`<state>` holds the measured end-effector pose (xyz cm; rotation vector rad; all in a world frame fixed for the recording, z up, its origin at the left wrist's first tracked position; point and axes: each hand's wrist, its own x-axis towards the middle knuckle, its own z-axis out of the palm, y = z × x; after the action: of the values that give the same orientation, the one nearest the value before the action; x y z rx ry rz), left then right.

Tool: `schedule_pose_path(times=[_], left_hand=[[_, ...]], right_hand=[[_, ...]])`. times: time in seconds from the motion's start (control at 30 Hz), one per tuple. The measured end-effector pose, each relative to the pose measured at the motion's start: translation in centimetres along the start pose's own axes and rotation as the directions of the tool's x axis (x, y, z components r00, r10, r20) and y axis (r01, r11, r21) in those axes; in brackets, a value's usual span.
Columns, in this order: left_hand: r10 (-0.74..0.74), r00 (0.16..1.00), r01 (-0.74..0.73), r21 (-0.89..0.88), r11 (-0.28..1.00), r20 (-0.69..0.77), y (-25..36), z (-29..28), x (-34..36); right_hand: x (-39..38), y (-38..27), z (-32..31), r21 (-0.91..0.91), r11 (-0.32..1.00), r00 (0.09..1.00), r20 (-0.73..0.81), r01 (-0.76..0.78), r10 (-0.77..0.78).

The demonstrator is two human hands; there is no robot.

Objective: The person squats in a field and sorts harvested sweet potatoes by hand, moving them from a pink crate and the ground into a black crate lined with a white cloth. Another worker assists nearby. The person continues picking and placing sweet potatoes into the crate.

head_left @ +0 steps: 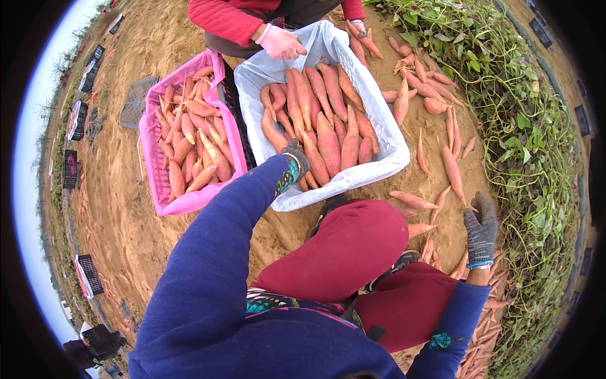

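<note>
My left hand, in a dark glove, reaches into the near left part of a crate lined with white plastic. Its fingers are curled at the lower end of a sweet potato by the crate's left wall; the fingertips are partly hidden. Long reddish sweet potatoes lie side by side in this crate. On the right, my right hand, in a dark grey glove, is open and holds nothing. Its fingers point toward a long sweet potato on the soil, just beyond them.
A pink-lined crate full of smaller sweet potatoes stands left of the white one. Across from me, a co-worker's pink-gloved hand is over the far rim. Loose sweet potatoes lie on the soil, with green vines along the right.
</note>
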<state>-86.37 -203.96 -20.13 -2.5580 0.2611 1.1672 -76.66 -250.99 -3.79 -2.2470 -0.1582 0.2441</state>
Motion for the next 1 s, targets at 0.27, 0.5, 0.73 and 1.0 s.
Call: schedule_pose_path(times=[0.27, 0.5, 0.73, 1.0], left_hand=[[-0.417, 0.784, 0.221, -0.421, 0.88, -0.46, -1.6, 0.2, -3.8], [-0.837, 0.517, 0.274, -0.961, -0.036, 0.179, -9.4, 0.7, 1.7], [-0.776, 0.619, 0.011, -0.989, -0.145, 0.121, -11.9, 5.3, 7.1], [-0.925, 0.377, -0.441, -0.871, -0.216, 0.039, -11.5, 3.7, 4.5]], right_hand=[[-0.4, -1.0, 0.0, 0.027, 0.996, 0.997, 0.007, -0.081, 0.081], [0.1, -1.5, 0.6, -0.024, 0.993, 0.992, 0.049, -0.118, 0.119], [1.3, -2.0, 1.6, -0.141, 0.988, 0.994, 0.082, -0.064, 0.076], [1.8, -1.9, 2.1, -0.038, 0.993, 0.987, 0.117, -0.109, 0.113]])
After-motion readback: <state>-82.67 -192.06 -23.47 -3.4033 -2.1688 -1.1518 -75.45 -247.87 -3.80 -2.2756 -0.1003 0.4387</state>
